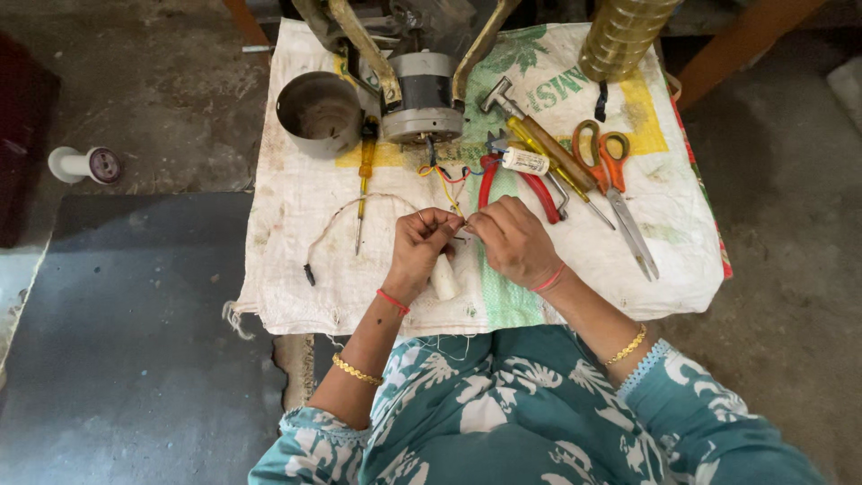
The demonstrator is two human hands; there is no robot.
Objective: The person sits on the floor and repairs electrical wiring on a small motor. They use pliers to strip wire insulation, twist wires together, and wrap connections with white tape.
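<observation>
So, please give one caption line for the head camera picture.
Both hands, left and right, pinch thin motor wires above a tool-covered sack.

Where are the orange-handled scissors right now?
In the head view, the orange-handled scissors lie on the white woven sack, right of the wooden-handled hammer, beyond the right hand.

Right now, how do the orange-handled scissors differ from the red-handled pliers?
The scissors have orange loop handles and long, thin, pointed blades; the pliers have red curved grips and a short, dark head. The scissors lie in the open on the cloth, handles toward the far edge; the pliers lie partly under a small white cylinder, grips toward the person. The pliers are nearer the right hand. Both lie flat, untouched.
</observation>
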